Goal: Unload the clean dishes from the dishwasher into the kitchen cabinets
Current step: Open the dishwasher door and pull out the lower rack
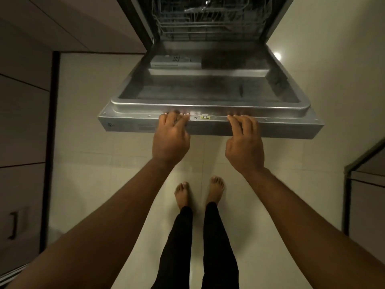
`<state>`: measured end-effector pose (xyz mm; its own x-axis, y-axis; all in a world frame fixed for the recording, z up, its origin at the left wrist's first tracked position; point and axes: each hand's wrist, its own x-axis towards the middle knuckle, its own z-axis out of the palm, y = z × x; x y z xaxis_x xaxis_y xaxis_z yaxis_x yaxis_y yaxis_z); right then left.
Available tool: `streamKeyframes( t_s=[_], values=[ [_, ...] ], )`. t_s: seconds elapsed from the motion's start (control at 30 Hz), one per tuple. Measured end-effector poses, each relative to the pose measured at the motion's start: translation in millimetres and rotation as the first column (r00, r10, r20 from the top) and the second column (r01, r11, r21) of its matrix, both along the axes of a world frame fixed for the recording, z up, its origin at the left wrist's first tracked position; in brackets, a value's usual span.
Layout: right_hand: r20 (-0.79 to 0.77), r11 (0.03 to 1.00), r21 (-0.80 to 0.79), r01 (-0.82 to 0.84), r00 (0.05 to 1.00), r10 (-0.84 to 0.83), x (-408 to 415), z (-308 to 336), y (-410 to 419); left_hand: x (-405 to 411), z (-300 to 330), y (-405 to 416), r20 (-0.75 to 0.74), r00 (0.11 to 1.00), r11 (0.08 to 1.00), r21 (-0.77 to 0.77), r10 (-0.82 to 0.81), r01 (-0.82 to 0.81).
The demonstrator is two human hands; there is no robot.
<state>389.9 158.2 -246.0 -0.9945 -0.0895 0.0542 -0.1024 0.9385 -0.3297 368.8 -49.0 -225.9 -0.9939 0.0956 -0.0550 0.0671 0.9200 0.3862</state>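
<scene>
1. Gripping the front edge of the dishwasher door (pixel 210 94), both hands sit side by side on the metal rim, one on either side of the small latch (pixel 205 117) at its middle.
2. The left hand (pixel 171 138) has its fingers curled over the top of the rim, fingertips on the upper lip, palm facing down over the door's outer edge.
3. The right hand (pixel 244 142) is placed the same way, fingers bent over the rim just right of the latch; whether the thumbs hook underneath cannot be seen.
4. The door hangs lowered, close to level, its steel inner face turned up, with the detergent compartment (pixel 170 61) set into the half nearer the machine.
5. Behind the door, the dishwasher's lower rack (pixel 208 28) of grey wire shows inside the dark tub; something shiny lies in it near the top of the view, too dim and blurred to name.
6. Both forearms reach forward from the bottom corners of the view, bare to the elbow.
7. Below the door, the person's bare feet (pixel 200 189) stand on a pale tiled floor (pixel 93 163), legs in dark trousers.
8. Cabinet fronts (pixel 23 122) run down the left side, one with a dark handle (pixel 13 225) near the lower corner.
9. Another cabinet or unit (pixel 366 195) edges in at the right.
10. A bright light reflection (pixel 277 55) glints on the floor just right of the door.
</scene>
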Motion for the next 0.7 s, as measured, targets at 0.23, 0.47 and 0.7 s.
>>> streamKeyframes(
  t_s=[0.23,0.47,0.7],
  values=[
    [-0.026,0.994,0.108,0.035,0.999,-0.033,34,-36,-13,29,-37,-5,-0.023,0.999,0.999,-0.001,-0.042,0.042],
    [-0.103,0.99,0.082,0.115,0.989,-0.107,59,-82,-25,56,-85,-7,-0.055,0.998,1.0,0.019,0.001,0.0],
    [-0.207,0.983,0.056,0.177,0.965,-0.162,80,-140,-38,81,-134,-12,-0.128,0.992,0.999,0.029,-0.019,0.023]
  ],
)
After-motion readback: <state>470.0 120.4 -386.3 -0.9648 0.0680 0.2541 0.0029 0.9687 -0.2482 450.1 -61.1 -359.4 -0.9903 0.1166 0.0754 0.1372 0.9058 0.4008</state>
